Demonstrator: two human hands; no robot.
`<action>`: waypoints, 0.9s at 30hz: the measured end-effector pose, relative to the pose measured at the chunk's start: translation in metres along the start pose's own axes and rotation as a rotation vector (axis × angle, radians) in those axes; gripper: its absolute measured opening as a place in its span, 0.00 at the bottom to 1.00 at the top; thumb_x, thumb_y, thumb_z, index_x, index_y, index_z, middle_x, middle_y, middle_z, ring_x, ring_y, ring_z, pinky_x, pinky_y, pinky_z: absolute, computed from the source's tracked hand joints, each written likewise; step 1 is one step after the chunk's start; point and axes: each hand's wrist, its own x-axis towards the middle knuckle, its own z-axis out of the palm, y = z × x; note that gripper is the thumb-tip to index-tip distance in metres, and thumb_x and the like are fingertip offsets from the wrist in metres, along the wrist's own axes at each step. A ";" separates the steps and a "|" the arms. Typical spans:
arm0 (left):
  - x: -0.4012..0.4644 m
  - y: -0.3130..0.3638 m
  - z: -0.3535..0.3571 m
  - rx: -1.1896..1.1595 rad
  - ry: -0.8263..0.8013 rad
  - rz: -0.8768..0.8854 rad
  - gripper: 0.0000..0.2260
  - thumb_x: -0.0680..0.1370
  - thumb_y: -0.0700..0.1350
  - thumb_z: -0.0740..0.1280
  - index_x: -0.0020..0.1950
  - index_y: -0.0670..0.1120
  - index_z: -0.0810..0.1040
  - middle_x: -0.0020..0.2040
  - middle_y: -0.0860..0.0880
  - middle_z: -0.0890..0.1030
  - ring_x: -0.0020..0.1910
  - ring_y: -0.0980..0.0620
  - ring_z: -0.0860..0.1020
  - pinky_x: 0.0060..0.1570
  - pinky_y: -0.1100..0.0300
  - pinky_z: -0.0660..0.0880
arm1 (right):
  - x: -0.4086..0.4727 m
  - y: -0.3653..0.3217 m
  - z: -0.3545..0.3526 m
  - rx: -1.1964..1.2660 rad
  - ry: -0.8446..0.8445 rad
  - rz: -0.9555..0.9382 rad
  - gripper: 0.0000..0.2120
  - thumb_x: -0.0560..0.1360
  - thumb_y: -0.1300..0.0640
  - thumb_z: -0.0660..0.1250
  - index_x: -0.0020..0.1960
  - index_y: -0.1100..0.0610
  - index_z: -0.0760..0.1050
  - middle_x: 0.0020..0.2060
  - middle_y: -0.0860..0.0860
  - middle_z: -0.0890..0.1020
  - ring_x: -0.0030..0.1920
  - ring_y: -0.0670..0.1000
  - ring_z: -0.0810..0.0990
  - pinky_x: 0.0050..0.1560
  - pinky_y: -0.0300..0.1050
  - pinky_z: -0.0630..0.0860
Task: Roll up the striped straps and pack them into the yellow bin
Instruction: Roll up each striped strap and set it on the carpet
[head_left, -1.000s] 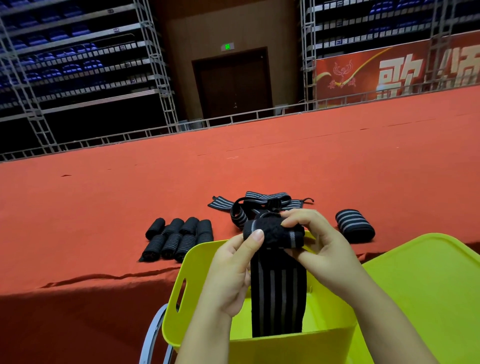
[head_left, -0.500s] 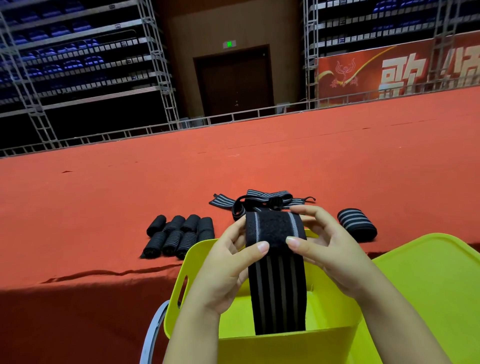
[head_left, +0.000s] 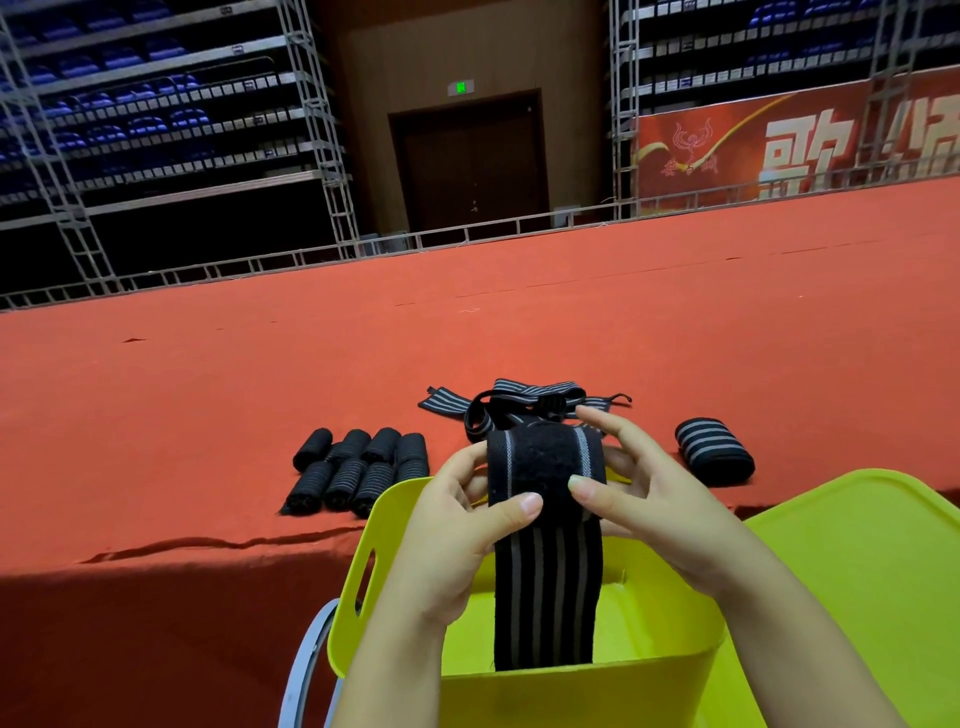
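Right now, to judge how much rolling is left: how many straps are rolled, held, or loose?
Rolled black grey-striped straps: 9 (8 clustered, 1 apart)
Unrolled striped strap, in left hand and right hand: 1
Loose tangled straps: uncountable
Total countable: 10

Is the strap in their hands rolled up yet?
Not yet. The strap hangs flat into the yellow bin; both hands pinch only its top end.

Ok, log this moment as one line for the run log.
step: rolling strap | left hand: pinches strap | right hand: pinches strap | strap tail: hangs into yellow bin | rolled straps: on red surface
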 end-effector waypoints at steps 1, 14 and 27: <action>0.000 0.000 0.000 0.005 -0.002 0.001 0.27 0.64 0.37 0.74 0.64 0.42 0.75 0.54 0.42 0.83 0.52 0.45 0.83 0.47 0.55 0.79 | 0.000 0.000 0.000 -0.023 0.002 -0.005 0.29 0.66 0.53 0.72 0.66 0.43 0.69 0.57 0.45 0.80 0.52 0.46 0.83 0.42 0.39 0.78; -0.002 -0.003 0.000 -0.036 -0.106 -0.185 0.23 0.69 0.40 0.73 0.63 0.43 0.75 0.55 0.40 0.83 0.51 0.45 0.82 0.43 0.53 0.78 | 0.001 -0.003 -0.007 0.032 0.112 -0.197 0.25 0.66 0.61 0.76 0.59 0.49 0.74 0.53 0.50 0.82 0.54 0.50 0.81 0.51 0.45 0.78; -0.003 0.001 0.001 -0.130 -0.120 -0.161 0.39 0.62 0.53 0.81 0.70 0.48 0.70 0.56 0.41 0.82 0.49 0.44 0.83 0.36 0.55 0.79 | -0.001 -0.004 0.000 -0.123 0.113 -0.357 0.27 0.67 0.75 0.72 0.50 0.43 0.76 0.52 0.46 0.81 0.55 0.47 0.80 0.54 0.43 0.79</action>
